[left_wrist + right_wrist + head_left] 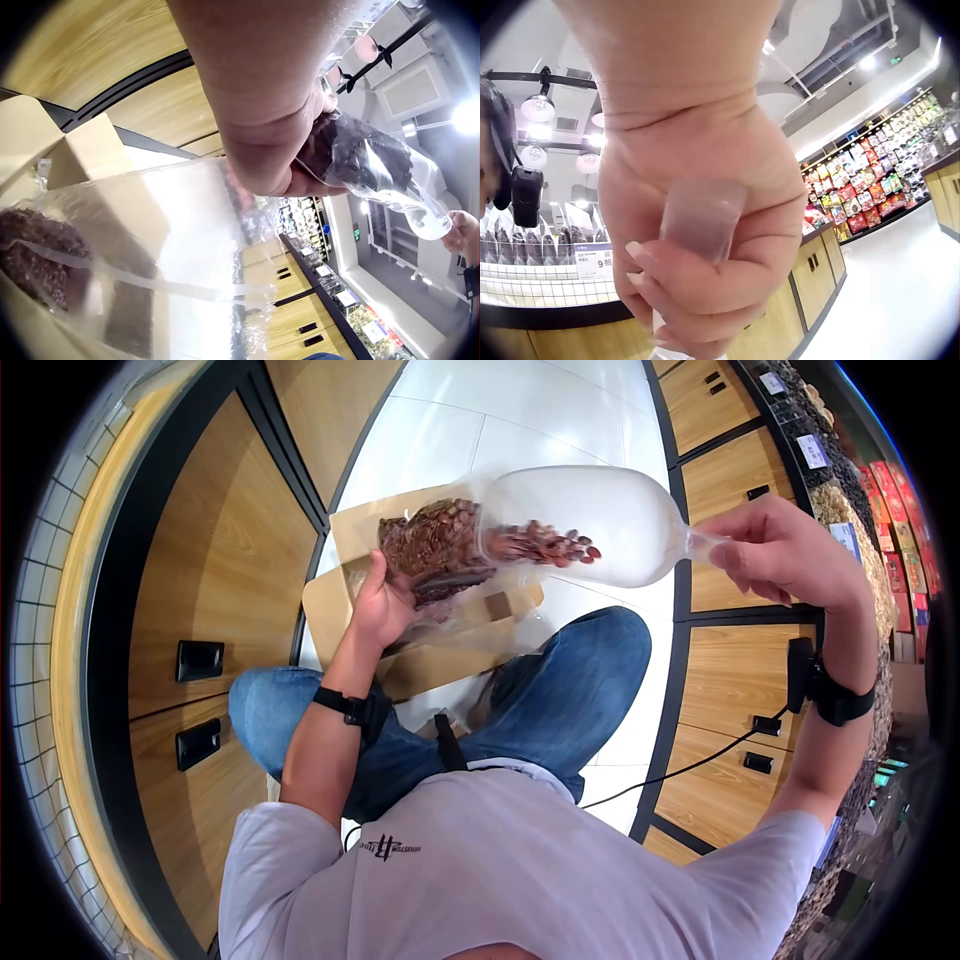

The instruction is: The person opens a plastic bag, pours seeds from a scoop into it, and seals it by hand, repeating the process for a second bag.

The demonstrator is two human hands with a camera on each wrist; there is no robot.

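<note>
My right hand (pixel 785 550) grips the handle of a clear plastic scoop (pixel 630 510), its fingers curled round the grip in the right wrist view. The scoop lies nearly level, its mouth pointing left into the opening of a clear plastic bag (pixel 367 154). Reddish-brown flat seeds (pixel 545 544) lie along the scoop's mouth, and a mass of them fills the bag. My left hand (pixel 380 608) holds this bag from the side, thumb up in the head view. Beneath it, an opened cardboard box (pixel 350 530) contains a larger clear bag (pixel 202 240) with similar dark contents.
Wooden cabinets (pixel 200 550) with black handles stand on the left, and more wooden drawers (pixel 740 670) on the right. Bins of loose goods with price tags (pixel 812 451) run above the right drawers. A black cable (pixel 690 768) trails from the right wrist strap. White tiles (pixel 520 415) cover the floor.
</note>
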